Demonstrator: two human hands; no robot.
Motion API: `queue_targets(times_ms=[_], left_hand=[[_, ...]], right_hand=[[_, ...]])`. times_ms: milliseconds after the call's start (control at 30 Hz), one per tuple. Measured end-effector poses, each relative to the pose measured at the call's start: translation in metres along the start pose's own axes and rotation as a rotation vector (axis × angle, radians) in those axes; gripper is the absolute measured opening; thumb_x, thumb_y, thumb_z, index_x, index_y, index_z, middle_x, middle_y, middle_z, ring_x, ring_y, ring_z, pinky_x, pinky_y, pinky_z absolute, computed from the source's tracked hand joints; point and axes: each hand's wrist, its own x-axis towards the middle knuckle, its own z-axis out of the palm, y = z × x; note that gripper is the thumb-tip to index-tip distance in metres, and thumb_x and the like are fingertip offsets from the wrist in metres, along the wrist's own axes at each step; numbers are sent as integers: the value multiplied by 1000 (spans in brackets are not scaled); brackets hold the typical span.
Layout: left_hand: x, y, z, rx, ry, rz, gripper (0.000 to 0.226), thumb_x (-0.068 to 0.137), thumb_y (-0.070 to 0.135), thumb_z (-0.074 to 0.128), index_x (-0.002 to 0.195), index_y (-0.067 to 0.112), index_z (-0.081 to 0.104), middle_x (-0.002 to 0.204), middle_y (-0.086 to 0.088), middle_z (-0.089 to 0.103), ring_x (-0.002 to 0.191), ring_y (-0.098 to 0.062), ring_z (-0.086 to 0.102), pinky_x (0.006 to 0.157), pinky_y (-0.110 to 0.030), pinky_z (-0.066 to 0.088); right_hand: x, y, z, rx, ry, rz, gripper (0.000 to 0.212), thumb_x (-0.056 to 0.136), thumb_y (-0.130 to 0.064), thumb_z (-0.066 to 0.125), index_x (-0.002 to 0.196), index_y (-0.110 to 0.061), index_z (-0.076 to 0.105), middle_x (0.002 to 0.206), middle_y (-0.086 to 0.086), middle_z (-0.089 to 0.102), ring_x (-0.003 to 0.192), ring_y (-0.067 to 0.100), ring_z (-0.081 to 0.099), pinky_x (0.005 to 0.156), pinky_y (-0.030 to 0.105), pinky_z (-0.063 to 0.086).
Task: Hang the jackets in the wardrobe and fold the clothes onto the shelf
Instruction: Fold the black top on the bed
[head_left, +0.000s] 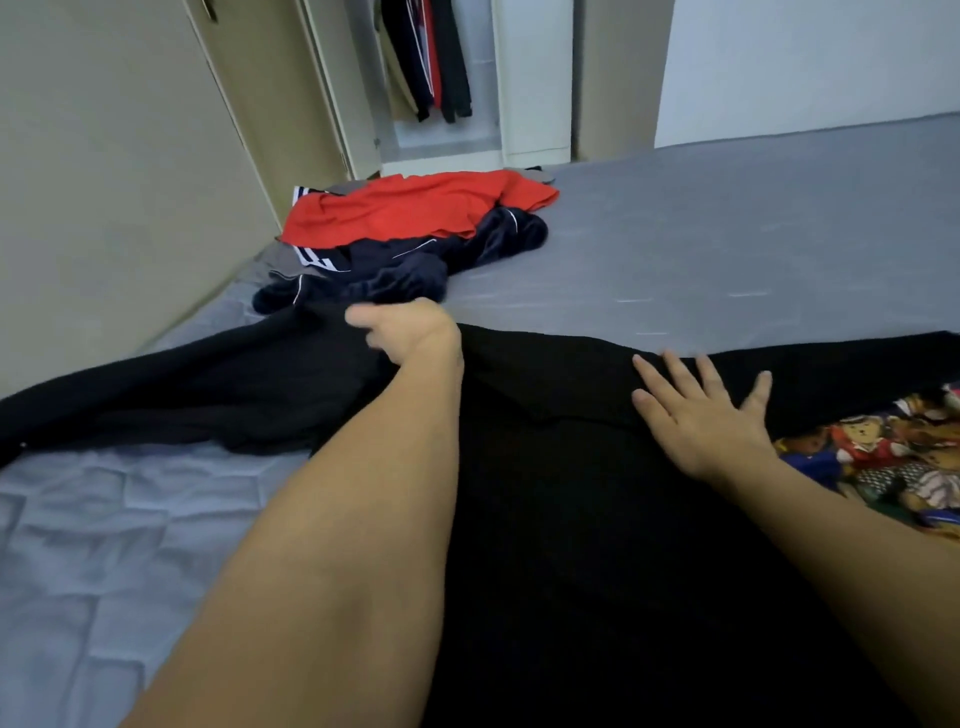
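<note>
Head view: black garment (571, 519) lengthwise left-right across bed (727, 234)

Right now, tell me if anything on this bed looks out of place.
The pile of clothes at the bed's far left edge lies crumpled and unfolded: a red top over a navy jacket. Nothing looks torn or damaged.

Bed (727, 234) with grey-blue quilted cover fills most of view. Black garment (545, 519) spread flat across near part, one sleeve reaching left. Farther back, near left edge — heap of clothes: red top (405, 208) over navy jacket (415, 265) with white stripes. Teddy-bear print fabric (883, 457) at right edge — partly under black garment.
</note>
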Motion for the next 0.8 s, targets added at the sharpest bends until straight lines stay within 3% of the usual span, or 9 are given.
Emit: queue_targets(times_ms=[100, 200, 300, 333, 400, 467, 500, 633, 800], left_hand=[[21, -19, -7, 390, 10, 283, 47, 88, 7, 43, 131, 24, 33, 130, -15, 42, 99, -41, 57, 75, -38, 35], [38, -49, -27, 809, 20, 326, 48, 92, 9, 43, 139, 14, 34, 139, -19, 35, 113, -40, 50, 85, -43, 41], [0, -40, 2, 924, 33, 739, 57, 83, 16, 47, 139, 12, 40, 145, -18, 34, 128, -38, 37, 103, -50, 30], [-23, -36, 16, 894, -52, 886, 59, 82, 21, 46, 141, 15, 42, 150, -16, 32, 136, -37, 31, 109, -57, 20], [-61, -48, 37, 970, -365, 1041, 57, 91, 38, 33, 146, 25, 38, 160, -9, 21, 148, -32, 12, 108, -70, -6], [-73, -75, 37, 1232, -632, 879, 65, 95, 59, 12, 154, 31, 19, 165, -1, 5, 151, -26, -4, 106, -71, -18], [-65, -83, 32, 1320, -676, 758, 70, 93, 66, 7, 155, 33, 10, 165, 0, -1, 151, -25, -8, 107, -69, -20], [-15, -83, 8, 1444, -615, 647, 81, 86, 78, 2, 155, 36, -1, 164, -1, -9, 150, -21, -12, 113, -57, -17], [29, -69, -52, 1512, -540, 500, 88, 86, 79, 3, 157, 27, -4, 164, 2, -12, 150, -18, -13, 119, -51, -9]], right_hand=[[1, -7, 0, 4, -41, 44, 54, 93, -64, 1, 145, -54, -12, 160, -12, -16, 147, 19, -18, 106, 67, -20], [-1, -8, 2, -44, 8, 4, 57, 92, -65, -1, 145, -51, -14, 160, -9, -17, 147, 21, -19, 105, 68, -19], [-1, -10, 0, -71, -15, -10, 58, 92, -64, 0, 147, -49, -13, 161, -7, -15, 147, 23, -18, 105, 69, -17], [-1, -10, 0, -67, -17, -15, 58, 93, -64, 1, 147, -48, -12, 161, -7, -15, 147, 23, -18, 106, 69, -17], [0, -8, -1, -36, -11, -26, 57, 95, -62, 4, 147, -48, -13, 161, -7, -14, 147, 21, -18, 107, 69, -16], [0, 3, -2, -25, -4, -63, 58, 95, -62, 7, 147, -47, -13, 161, -9, -14, 147, 18, -17, 109, 66, -14], [1, 13, -2, -33, 5, -71, 60, 93, -64, 7, 148, -46, -13, 161, -9, -14, 147, 16, -16, 110, 64, -13], [-3, 56, -2, -69, -9, 132, 74, 83, -78, 0, 147, -46, -14, 160, -4, -18, 147, 21, -17, 112, 56, -15], [-12, 50, -19, -41, -124, 286, 71, 91, -70, 5, 151, -36, -13, 160, 12, -19, 147, 34, -15, 115, 52, -11]])
